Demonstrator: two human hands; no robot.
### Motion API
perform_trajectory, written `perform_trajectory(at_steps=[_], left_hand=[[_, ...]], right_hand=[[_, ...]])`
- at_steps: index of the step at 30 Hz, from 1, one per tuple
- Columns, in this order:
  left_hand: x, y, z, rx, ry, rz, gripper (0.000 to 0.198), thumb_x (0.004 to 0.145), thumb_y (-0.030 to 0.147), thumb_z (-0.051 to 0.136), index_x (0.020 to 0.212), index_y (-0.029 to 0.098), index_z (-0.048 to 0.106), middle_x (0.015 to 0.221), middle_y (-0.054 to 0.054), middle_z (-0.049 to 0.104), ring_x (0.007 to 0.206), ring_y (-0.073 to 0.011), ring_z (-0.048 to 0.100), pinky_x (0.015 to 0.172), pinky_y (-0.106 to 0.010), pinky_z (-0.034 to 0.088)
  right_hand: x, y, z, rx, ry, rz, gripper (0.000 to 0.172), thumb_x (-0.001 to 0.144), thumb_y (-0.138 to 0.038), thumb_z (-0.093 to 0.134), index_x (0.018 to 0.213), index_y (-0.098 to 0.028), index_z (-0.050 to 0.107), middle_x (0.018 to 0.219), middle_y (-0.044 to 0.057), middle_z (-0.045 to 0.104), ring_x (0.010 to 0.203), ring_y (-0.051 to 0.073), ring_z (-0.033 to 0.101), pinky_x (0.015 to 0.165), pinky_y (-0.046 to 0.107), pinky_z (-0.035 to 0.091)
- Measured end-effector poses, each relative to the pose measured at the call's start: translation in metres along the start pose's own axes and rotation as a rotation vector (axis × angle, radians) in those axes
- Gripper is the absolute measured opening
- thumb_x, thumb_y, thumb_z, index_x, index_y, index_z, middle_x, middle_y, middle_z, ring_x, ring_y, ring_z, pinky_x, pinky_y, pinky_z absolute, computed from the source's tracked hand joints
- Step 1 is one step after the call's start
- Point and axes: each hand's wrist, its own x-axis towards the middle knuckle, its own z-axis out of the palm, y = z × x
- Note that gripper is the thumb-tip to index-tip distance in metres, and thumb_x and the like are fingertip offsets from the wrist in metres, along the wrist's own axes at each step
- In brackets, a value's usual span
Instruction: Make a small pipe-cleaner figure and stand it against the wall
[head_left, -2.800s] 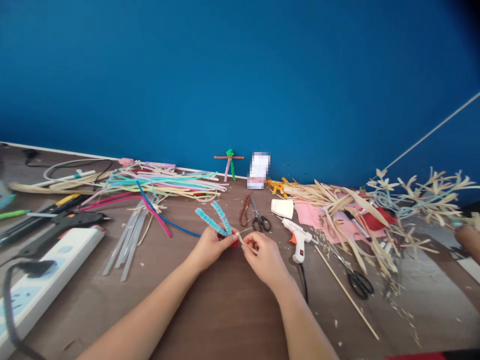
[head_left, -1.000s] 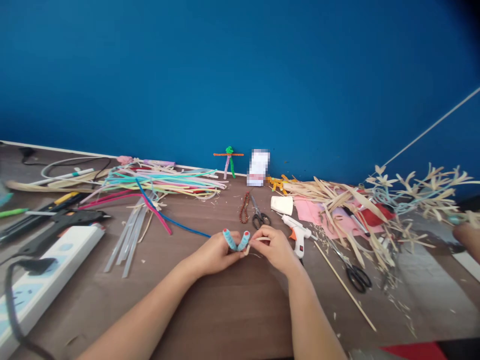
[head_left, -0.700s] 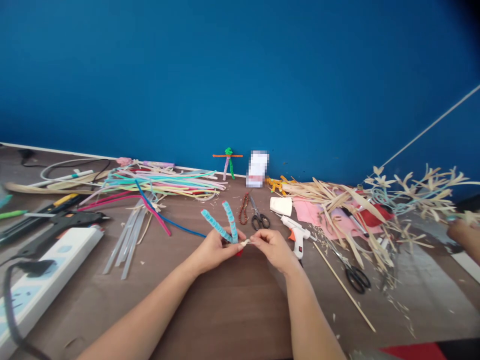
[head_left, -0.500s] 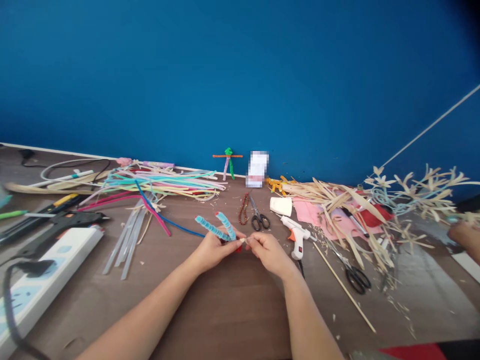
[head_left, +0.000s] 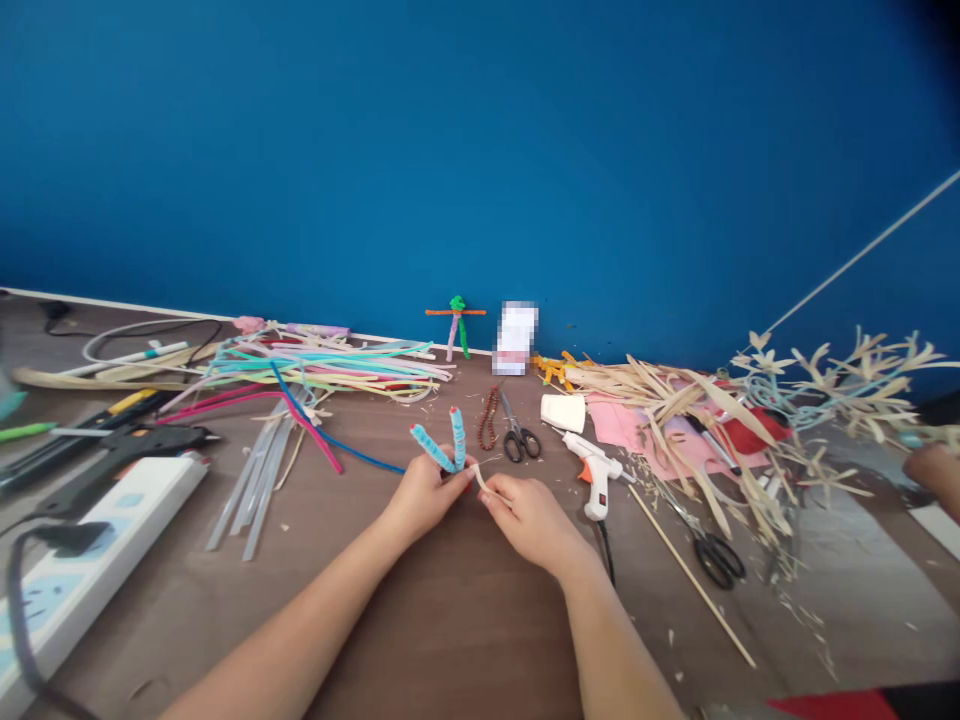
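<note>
My left hand (head_left: pixel 429 497) is closed around a small pipe-cleaner figure (head_left: pixel 459 440), whose two light-blue wrapped limbs with reddish tips stick up above my fingers. A bit of red shows beneath that thumb; the rest is hidden in the grip. My right hand (head_left: pixel 529 510) pinches a short pale strip (head_left: pixel 481 478), which curves across to the left thumb. A thin wire-like end pokes out just above the strip. On the tabletop beyond my hands lie black-handled scissors (head_left: pixel 520 443) and a brown bead string (head_left: pixel 488 418).
Right of my hands lie a white glue gun (head_left: pixel 598 477), a paper cup (head_left: pixel 562 411), a thin stick (head_left: pixel 694 577) and more scissors (head_left: pixel 718 558). To the left are pipe cleaners (head_left: pixel 322 365), glue sticks (head_left: pixel 255 490) and a power strip (head_left: pixel 97 570). Another person's hand (head_left: pixel 934 470) shows far right.
The blue limbs have swung more upright and shifted slightly. My right hand has moved a little down and right, and more of the pale strip shows between the hands.
</note>
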Motion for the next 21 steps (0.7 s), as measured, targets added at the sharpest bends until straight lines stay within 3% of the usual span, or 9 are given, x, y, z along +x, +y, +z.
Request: perform_trajectory(at_steps=[6, 13, 17, 21], left_hand=[[0.001, -0.004, 0.000, -0.060, -0.034, -0.037, 0.019, 0.072, 0.029, 0.051, 0.080, 0.014, 0.060, 0.074, -0.004, 0.063, 0.070, -0.0168, 0.058, 0.068, -0.027, 0.044], [-0.001, 0.000, -0.002, 0.165, -0.056, 0.132, 0.016, 0.074, 0.025, 0.048, 0.076, 0.016, 0.061, 0.078, -0.005, 0.061, 0.075, -0.0167, 0.055, 0.070, -0.027, 0.041], [-0.004, 0.004, 0.000, 0.236, -0.101, 0.140, 0.015, 0.073, 0.025, 0.049, 0.076, 0.017, 0.061, 0.075, -0.003, 0.060, 0.071, -0.0153, 0.054, 0.066, -0.024, 0.041], [-0.007, 0.005, 0.002, 0.209, -0.177, 0.105, 0.013, 0.071, 0.024, 0.051, 0.073, 0.017, 0.061, 0.070, -0.002, 0.059, 0.066, -0.0140, 0.053, 0.063, -0.022, 0.040]], right_hand=[[0.001, -0.001, 0.000, -0.039, 0.044, -0.003, 0.021, 0.083, -0.024, 0.039, 0.070, -0.019, 0.054, 0.054, -0.002, 0.051, 0.049, 0.010, 0.042, 0.049, 0.021, 0.021], [0.001, -0.003, 0.000, 0.046, 0.133, -0.026, 0.021, 0.083, -0.025, 0.039, 0.073, -0.018, 0.057, 0.060, 0.000, 0.056, 0.055, 0.011, 0.048, 0.054, 0.020, 0.029], [0.003, 0.005, 0.003, 0.169, 0.301, 0.062, 0.019, 0.079, -0.029, 0.044, 0.074, -0.018, 0.059, 0.059, 0.000, 0.055, 0.054, 0.011, 0.047, 0.053, 0.020, 0.033], [0.005, 0.015, 0.002, 0.364, 0.347, 0.160, 0.017, 0.074, -0.030, 0.050, 0.070, -0.016, 0.059, 0.053, -0.002, 0.049, 0.047, 0.009, 0.041, 0.046, 0.020, 0.031]])
